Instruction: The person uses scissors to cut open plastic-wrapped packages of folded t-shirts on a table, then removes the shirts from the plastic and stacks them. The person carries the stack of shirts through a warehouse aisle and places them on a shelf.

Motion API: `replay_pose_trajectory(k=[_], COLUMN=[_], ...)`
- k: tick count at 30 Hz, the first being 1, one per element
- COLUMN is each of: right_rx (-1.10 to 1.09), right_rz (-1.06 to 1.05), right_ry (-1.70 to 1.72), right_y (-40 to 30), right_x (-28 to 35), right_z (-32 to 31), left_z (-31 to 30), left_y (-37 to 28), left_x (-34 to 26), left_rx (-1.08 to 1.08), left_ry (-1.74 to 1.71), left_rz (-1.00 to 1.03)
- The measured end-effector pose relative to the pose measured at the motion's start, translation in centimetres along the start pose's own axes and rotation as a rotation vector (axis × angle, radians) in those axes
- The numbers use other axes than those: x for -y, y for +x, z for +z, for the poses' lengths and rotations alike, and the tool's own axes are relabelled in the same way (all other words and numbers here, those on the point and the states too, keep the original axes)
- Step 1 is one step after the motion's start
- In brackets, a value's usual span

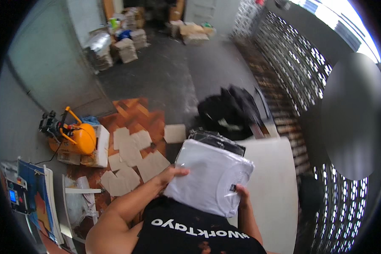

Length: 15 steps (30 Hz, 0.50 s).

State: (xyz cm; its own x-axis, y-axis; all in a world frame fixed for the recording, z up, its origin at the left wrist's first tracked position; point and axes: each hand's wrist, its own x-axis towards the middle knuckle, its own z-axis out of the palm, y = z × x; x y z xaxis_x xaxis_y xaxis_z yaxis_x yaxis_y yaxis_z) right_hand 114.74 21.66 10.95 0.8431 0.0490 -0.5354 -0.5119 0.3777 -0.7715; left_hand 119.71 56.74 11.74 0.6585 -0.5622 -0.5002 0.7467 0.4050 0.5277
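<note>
A folded white T-shirt [206, 177] in clear plastic lies across my two hands, close in front of my body. My left hand [174, 174] grips its left edge, thumb on top. On the opposite edge, my right hand [243, 194] holds on near the round collar, thumb also on top. Black plastic-wrapped packs [219, 141] show past the shirt's far edge; whether I hold them too is hidden. To the right, a white table [271, 184] extends beside and partly behind the shirt.
Black fabric or bags [228, 111] are heaped beyond the table. Flattened cardboard pieces [130, 152] cover the wooden floor [139, 106] at left. An orange air compressor [82, 138] stands near the wall. Stacked bundles [127, 50] sit farther back. A perforated block wall [292, 60] runs along the right.
</note>
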Motion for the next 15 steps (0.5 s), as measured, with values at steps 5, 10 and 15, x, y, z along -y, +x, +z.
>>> replay_pose_trajectory(k=[5, 10, 15], right_rx=[0.303, 0.48, 0.534], right_rz=[-0.068, 0.001, -0.017], right_ry=[-0.104, -0.165, -0.207], right_y=[11.0, 24.5, 38.7], right_x=[4.6, 7.7, 10.2], right_z=[17.2, 27.4, 38.6], left_z=[-8.7, -14.0, -22.9], left_y=[-4.9, -4.0, 0.2], left_x=[-9.6, -20.6, -33.6], left_rx=[-0.212, -0.322, -0.367], left_ry=[0.072, -0.026, 0.012], left_rz=[0.404, 0.535, 0.615])
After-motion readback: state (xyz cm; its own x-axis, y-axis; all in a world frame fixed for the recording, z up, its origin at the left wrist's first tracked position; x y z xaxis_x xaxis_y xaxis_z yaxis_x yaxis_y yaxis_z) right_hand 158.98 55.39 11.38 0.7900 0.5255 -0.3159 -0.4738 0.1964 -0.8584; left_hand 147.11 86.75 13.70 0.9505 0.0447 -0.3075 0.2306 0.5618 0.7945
